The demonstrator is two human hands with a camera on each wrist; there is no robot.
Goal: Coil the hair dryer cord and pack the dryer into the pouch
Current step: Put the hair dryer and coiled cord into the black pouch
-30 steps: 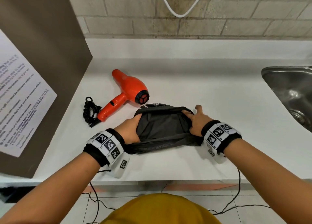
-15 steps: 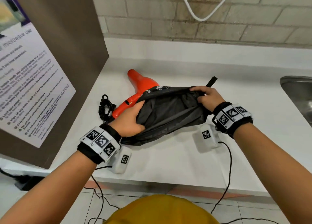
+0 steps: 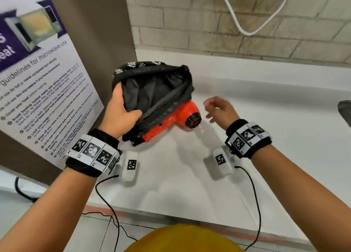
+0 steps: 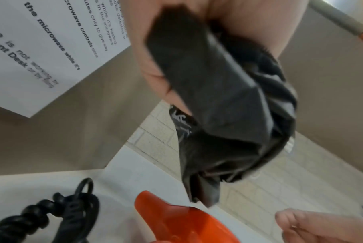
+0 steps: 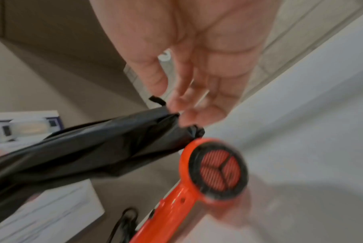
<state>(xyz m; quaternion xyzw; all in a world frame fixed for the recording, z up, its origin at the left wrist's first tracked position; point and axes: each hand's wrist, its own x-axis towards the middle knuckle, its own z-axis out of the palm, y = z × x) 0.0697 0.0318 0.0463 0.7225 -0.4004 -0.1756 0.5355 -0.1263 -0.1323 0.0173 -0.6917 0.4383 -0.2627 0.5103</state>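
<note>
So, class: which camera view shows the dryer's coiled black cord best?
The left wrist view: the coiled cord lies on the counter beside the orange dryer. The right wrist view shows only a blurred sliver; in the head view the pouch hides it.

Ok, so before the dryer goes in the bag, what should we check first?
1. Pouch held up: ok, the left hand grips its rim above the counter.
2. Pouch mouth open wide: cannot tell; it gapes in the head view but only one side is held.
3. Right hand free to grab: ok, fingers loose, holding nothing.
4. Hair dryer within reach: ok, it lies on the counter under the pouch, beside the right hand.
5. Cord coiled: ok, bundled beside the dryer in the left wrist view.
6. Cord tied off: cannot tell.
</note>
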